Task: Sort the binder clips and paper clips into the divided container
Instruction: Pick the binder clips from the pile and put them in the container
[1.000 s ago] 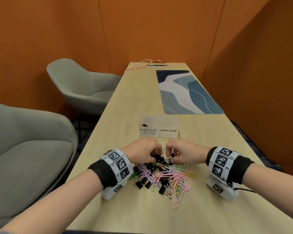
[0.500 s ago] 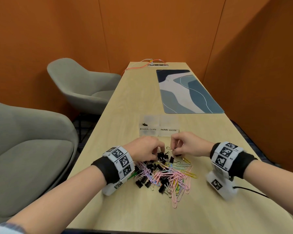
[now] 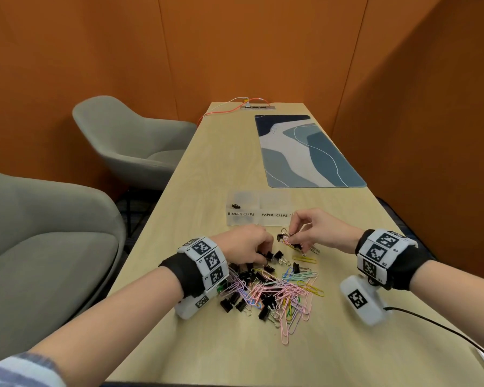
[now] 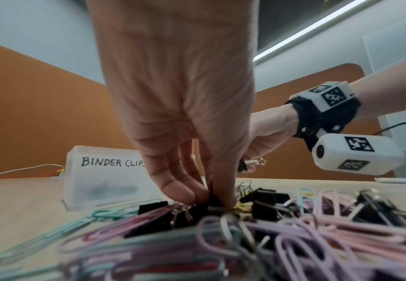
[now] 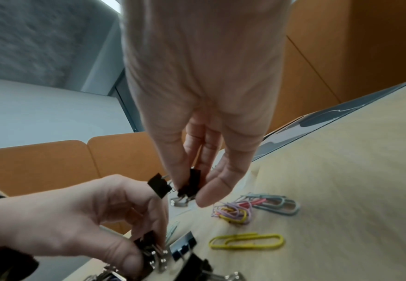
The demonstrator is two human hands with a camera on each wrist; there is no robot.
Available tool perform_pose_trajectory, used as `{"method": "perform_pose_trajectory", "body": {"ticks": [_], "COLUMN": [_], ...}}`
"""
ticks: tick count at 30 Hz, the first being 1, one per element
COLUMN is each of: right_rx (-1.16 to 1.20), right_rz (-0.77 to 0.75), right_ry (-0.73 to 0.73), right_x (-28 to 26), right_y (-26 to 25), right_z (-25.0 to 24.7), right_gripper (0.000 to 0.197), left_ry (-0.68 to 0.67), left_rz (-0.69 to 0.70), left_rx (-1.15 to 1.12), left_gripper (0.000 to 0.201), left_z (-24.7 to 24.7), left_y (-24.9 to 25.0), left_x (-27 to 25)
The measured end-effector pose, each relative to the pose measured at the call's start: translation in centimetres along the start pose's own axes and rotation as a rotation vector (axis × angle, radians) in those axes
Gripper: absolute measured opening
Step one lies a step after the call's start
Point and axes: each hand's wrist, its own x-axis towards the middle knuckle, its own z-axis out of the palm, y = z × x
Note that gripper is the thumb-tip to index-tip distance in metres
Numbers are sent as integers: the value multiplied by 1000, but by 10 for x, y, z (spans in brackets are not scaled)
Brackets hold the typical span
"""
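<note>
Centrally, near the table's (image 3: 196,344) front edge, lies the mixed heap of clips (image 3: 274,289): black binder clips and coloured paper clips tangled together. Just behind it stands the divided container (image 3: 259,219), labelled BINDER CLIPS on the left, PAPER CLIPS on the right; one binder clip in the left compartment (image 3: 236,205). Right hand (image 3: 319,230), raised just above the heap's far side, pinches a black binder clip (image 5: 189,183) between thumb and fingers. Left hand (image 3: 246,245), fingers curled down, pinches black binder clips at the heap's far-left edge (image 5: 153,247). Loose yellow paper clip (image 5: 246,241) lies beside the heap. Desk mat (image 3: 308,152) toward the far right corner.
</note>
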Motion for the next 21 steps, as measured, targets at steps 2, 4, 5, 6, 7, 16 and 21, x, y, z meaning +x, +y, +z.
{"method": "perform_pose_trajectory", "body": {"ticks": [2, 4, 5, 6, 7, 16, 21], "right_rx": [26, 106, 153, 199, 240, 503, 494], "right_rz": [8, 20, 32, 45, 58, 114, 177], "right_ry": [0, 1, 3, 8, 12, 55, 114], "right_x": [-1, -1, 0, 1, 2, 43, 78], "right_y": [-2, -3, -5, -6, -7, -46, -66], "right_z": [-1, -2, -2, -3, -4, -12, 2], "right_gripper": [19, 17, 16, 16, 16, 19, 18], "left_ry": [20, 60, 81, 92, 90, 235, 447], "left_rz": [-19, -40, -53, -63, -76, -241, -514], "left_rx": [-75, -176, -247, -335, -436, -924, -948], "left_gripper": [22, 20, 17, 16, 18, 10, 13], "left_z": [-1, -5, -8, -12, -16, -54, -63], "left_y": [-4, -9, -13, -16, -20, -48, -63], "left_x": [1, 0, -1, -3, -4, -6, 16]}}
